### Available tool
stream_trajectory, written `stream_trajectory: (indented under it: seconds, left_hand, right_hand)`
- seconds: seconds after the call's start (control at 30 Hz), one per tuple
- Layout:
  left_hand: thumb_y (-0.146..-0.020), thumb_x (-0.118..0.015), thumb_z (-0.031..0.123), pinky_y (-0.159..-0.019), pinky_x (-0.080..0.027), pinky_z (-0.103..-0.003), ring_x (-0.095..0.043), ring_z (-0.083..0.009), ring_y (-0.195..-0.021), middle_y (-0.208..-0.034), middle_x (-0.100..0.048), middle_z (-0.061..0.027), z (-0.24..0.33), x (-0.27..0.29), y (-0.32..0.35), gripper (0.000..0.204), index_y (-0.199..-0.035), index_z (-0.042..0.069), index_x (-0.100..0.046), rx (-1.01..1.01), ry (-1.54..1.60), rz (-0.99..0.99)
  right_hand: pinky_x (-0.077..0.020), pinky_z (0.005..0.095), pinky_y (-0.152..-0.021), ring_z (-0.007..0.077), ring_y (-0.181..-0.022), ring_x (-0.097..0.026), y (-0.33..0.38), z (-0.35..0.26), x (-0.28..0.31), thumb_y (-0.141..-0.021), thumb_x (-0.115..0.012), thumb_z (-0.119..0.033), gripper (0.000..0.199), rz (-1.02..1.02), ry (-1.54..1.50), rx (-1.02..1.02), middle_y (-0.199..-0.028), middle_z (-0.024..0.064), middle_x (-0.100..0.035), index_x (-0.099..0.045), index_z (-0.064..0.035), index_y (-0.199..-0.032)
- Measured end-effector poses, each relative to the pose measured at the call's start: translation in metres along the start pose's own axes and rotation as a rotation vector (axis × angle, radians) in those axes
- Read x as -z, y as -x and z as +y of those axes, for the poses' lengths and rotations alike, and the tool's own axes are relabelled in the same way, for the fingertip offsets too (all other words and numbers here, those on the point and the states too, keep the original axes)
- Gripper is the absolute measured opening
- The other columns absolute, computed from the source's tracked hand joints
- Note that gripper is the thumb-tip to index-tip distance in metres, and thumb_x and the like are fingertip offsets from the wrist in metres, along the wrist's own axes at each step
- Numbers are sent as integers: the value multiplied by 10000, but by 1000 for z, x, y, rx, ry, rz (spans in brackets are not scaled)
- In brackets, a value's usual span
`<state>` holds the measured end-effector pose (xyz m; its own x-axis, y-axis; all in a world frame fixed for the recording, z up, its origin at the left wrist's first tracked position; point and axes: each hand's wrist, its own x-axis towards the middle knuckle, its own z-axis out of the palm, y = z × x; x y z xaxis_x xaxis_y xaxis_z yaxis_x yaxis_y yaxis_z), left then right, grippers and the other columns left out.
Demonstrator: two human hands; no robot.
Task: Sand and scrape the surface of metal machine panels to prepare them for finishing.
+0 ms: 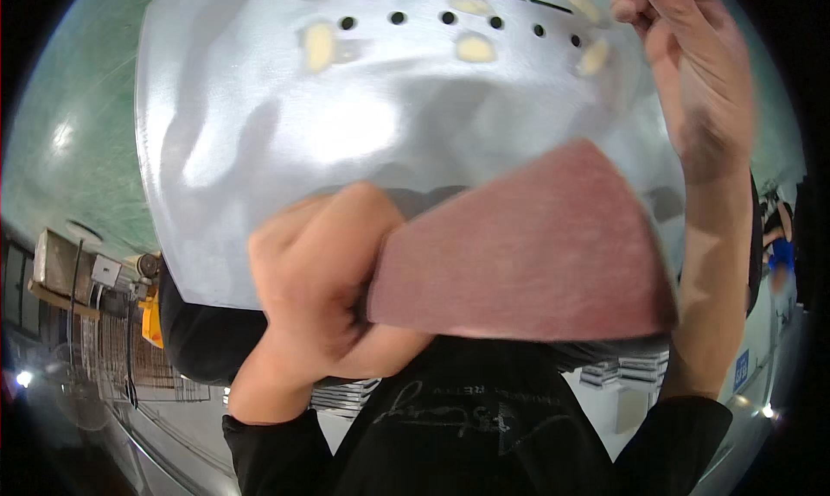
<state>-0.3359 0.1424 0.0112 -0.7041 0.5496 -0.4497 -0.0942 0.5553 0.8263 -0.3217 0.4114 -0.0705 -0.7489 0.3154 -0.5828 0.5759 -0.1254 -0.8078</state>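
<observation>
My left hand (322, 276) is closed on the narrow end of a reddish-brown sheet of sandpaper (527, 258). The sheet widens to the right and stands above the near part of a large silvery metal panel (229, 142); whether it touches the panel I cannot tell. Up at the far right, my right hand (687, 42) is beside the panel's right edge. Its fingers are curled together, and what they hold, if anything, is hidden. Along the panel's far side run a row of round dark holes, thin slots and several pale yellow patches (320, 47).
A green surface (86, 137) lies around the panel. Stacked grey pieces (627, 371) are below, near my right forearm. At the left are wire racks (108, 349), a yellow object (152, 321) and a box (59, 267). Another person in blue (781, 250) is far off at the right.
</observation>
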Motion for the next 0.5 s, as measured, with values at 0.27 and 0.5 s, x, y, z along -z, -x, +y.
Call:
stream_trajectory:
  seconds: [0.27,0.5]
  left_hand:
    - [-891,-638,-12,-614,-269,-263,-371,-104,-666,-768,-456,-12,8,5,5,158,-804,53,-524,36,89,-57]
    - [-854,-640,-45,-602,-281,-279,-396,-140,-656,-763,-476,-19,13,1,-2,170,-785,55,-521,54,37,-47]
  right_hand:
    - [-467,225,-619,75,-674,-547,11,-26,-16,-1040,-524,-246,226,43,172,-30,-786,12,-604,-620,-45,-1004]
    - [-452,206,-603,86,-660,-578,8,-20,-12,-995,-597,-236,179,16,206,-253,-789,37,-653,-625,-59,-998]
